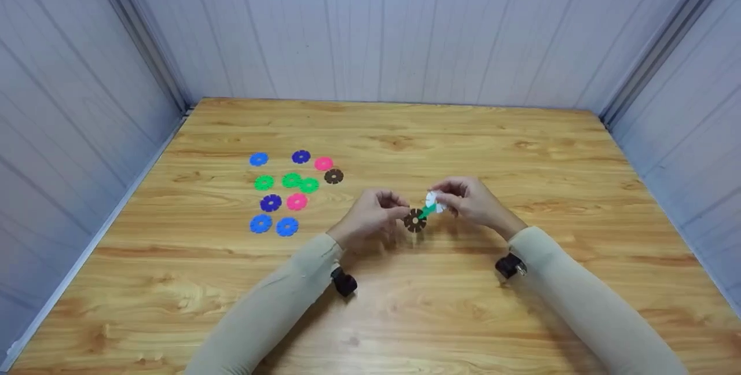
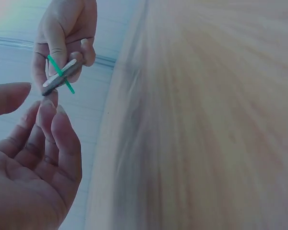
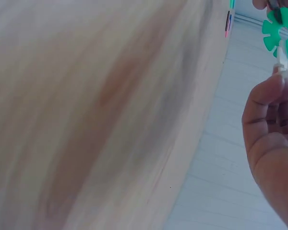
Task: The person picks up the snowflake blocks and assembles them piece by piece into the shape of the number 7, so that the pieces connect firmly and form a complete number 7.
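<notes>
The right hand (image 1: pixel 472 201) pinches a white notched disc (image 1: pixel 432 200) between thumb and fingers. A green notched disc (image 3: pixel 273 36) is slotted crosswise into it, and a brown notched disc (image 1: pixel 415 221) joins the green one's other side. From the left, the left hand (image 1: pixel 375 213) reaches to the brown disc's edge. In the left wrist view its thumb (image 2: pixel 12 98) stands apart from its bent fingers (image 2: pixel 62 143), with the joined discs just beyond the fingertips. Seen there, the green disc is edge-on across the white and brown ones.
Several loose notched discs lie on the wooden table (image 1: pixel 370 305) left of the hands: blue (image 1: pixel 287 227), purple (image 1: pixel 270 202), green (image 1: pixel 264 183), pink (image 1: pixel 297 202) and brown (image 1: pixel 334 176). Two of the green ones overlap. Pale panel walls (image 1: pixel 359 28) enclose the table's back and sides.
</notes>
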The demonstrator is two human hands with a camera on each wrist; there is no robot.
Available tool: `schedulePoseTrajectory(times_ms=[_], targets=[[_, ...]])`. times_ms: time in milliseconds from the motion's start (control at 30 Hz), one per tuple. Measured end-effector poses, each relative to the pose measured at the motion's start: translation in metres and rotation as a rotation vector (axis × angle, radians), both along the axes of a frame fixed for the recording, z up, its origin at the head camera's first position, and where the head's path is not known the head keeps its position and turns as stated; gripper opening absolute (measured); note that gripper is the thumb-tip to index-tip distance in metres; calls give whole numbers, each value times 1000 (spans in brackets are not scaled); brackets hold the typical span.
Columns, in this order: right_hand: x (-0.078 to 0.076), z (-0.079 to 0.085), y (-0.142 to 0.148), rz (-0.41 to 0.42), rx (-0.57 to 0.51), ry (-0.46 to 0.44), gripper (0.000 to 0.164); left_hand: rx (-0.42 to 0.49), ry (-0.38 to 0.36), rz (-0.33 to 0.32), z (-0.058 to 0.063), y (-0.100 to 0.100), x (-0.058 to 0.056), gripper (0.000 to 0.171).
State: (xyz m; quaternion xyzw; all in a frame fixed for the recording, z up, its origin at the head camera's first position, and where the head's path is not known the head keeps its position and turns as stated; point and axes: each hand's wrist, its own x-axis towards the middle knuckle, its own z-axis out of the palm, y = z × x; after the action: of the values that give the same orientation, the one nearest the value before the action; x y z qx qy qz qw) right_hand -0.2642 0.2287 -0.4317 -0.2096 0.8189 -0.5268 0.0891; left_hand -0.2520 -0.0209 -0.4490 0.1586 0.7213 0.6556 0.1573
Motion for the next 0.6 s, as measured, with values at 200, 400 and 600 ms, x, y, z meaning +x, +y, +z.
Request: schedulePoseTrajectory(times_ms=[200,400,600], targets=[[-3,2,-4,12,16,-11,28,-58,33,-86,-3,2,-3,2],[0,0,-11,-119,-97,9,34,-79,20,36,-4,4,-3,3],[3,-3,-18,-174,-219,-35,27,6,-11,145,-3,4,-5,8]])
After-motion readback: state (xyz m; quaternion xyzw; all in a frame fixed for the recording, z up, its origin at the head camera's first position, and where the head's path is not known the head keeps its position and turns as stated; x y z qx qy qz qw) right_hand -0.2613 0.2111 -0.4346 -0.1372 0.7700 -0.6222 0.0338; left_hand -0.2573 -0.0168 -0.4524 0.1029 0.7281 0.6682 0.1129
